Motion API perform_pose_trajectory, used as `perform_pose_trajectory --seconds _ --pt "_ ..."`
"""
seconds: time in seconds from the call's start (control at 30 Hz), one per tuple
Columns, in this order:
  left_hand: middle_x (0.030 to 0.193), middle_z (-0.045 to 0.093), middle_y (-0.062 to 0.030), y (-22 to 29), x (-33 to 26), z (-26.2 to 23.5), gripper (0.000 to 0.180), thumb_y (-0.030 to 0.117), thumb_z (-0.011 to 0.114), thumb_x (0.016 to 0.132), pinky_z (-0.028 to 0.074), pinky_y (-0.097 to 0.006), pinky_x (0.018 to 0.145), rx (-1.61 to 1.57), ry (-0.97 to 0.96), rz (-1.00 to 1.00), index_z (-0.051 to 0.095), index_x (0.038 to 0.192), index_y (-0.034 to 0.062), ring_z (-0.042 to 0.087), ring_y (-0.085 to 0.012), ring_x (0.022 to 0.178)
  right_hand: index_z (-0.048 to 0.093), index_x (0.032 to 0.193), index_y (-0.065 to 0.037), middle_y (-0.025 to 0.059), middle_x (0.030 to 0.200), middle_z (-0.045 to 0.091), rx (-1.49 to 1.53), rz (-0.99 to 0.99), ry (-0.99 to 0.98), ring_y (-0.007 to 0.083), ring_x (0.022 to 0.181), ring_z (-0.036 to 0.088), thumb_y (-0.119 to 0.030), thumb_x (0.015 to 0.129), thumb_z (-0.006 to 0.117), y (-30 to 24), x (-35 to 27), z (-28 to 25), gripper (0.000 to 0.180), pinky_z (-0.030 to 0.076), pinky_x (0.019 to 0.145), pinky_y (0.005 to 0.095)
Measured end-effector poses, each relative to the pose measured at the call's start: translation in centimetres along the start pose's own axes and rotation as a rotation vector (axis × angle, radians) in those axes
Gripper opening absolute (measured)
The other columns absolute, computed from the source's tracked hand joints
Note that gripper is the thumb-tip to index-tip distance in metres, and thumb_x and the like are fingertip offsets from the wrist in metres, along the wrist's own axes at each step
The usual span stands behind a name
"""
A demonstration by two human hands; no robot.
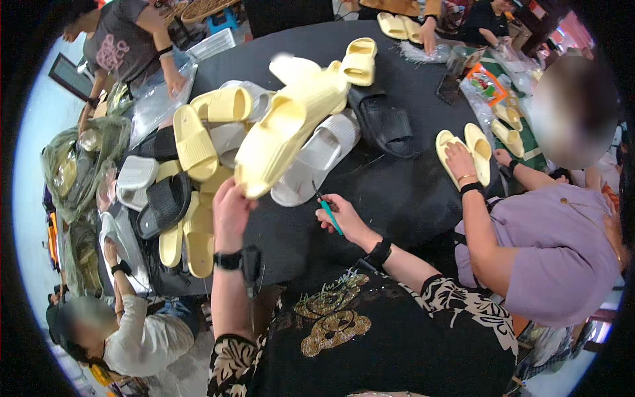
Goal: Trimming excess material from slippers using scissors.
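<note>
Aloft, yellow slipper; below, shirt lettering.

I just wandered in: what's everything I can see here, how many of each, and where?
Table: one, black, centre
Held slipper: at least one, yellow, in the left hand
Slim tool: one, teal handle, in the right hand
Other yellow slippers: many, yellow, mostly left pile, others upper centre and right
Pale slippers: several, white or grey, left and centre
Dark slippers: several, black, left and centre
Plastic bags: several, mostly clear, left and upper right
Package: one, orange, upper right
Stool: one, blue, top left
Co-workers: at least five, mixed clothing, around the table
Wristbands: two, black, person's wrists
Person's hands: two, bare, centre
</note>
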State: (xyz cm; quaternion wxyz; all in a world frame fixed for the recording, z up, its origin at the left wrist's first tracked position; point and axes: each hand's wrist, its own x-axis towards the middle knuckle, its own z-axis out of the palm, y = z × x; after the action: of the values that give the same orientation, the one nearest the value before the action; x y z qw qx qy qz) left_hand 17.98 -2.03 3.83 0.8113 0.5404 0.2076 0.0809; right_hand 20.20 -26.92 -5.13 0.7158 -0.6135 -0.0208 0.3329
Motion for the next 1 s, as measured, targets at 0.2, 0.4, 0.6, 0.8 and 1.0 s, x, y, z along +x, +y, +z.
perform_pose_trajectory --seconds 0.2,0.4,0.6,0.8,1.0 --pt "0.119 0.054 -0.0118 -3.8 2.3 7.3 0.050 0.004 0.055 0.084 0.047 -0.030 0.084 0.002 -0.225 0.086 0.039 0.130 -0.0022 0.057 -0.0192 0.100 0.045 0.118 0.000 0.0041 0.079 0.058 -0.066 -0.001 -0.016 0.0099 0.062 0.057 -0.019 0.081 0.066 0.7 0.6 -0.1 0.046 0.043 0.049 0.0217" --pt "0.107 0.056 -0.0078 -4.7 5.6 1.3 0.038 0.006 0.059 0.083 0.046 -0.026 0.075 0.295 0.168 0.166 0.049 0.118 -0.0032 0.056 -0.0147 0.090 0.047 0.116 0.002 0.0044 0.075 0.057 -0.166 0.039 -0.017 0.0107 0.060 0.057 -0.015 0.081 0.065 0.8 0.0 -1.8 0.044 0.043 0.048 0.0217" --pt "0.099 0.058 -0.0091 -1.0 8.6 -7.2 0.034 0.002 0.055 0.080 0.047 -0.029 0.071 0.690 0.673 0.678 0.051 0.114 -0.0025 0.056 -0.0154 0.082 0.047 0.119 0.000 0.0032 0.077 0.058 -0.153 0.111 -0.277 0.0097 0.062 0.058 -0.014 0.082 0.066 0.3 0.4 -0.5 0.044 0.045 0.050 0.0222" --pt "0.122 0.050 -0.0194 -0.6 11.2 -5.7 0.041 0.005 0.057 0.080 0.048 -0.034 0.081 0.963 0.143 0.571 0.047 0.119 -0.0022 0.053 -0.0317 0.107 0.045 0.121 -0.001 0.0040 0.082 0.061 -0.260 0.081 -0.407 0.0099 0.068 0.060 -0.010 0.081 0.065 -0.5 1.4 1.3 0.045 0.046 0.054 0.0212" --pt "0.131 0.038 -0.0233 -2.1 14.7 -4.2 0.053 0.009 0.057 0.080 0.040 -0.042 0.095 1.142 0.227 0.547 0.035 0.127 -0.0024 0.043 -0.0401 0.117 0.044 0.121 0.000 0.0048 0.084 0.062 -0.273 0.018 -0.377 0.0100 0.069 0.060 -0.010 0.081 0.064 1.0 1.5 0.3 0.046 0.045 0.056 0.0219"
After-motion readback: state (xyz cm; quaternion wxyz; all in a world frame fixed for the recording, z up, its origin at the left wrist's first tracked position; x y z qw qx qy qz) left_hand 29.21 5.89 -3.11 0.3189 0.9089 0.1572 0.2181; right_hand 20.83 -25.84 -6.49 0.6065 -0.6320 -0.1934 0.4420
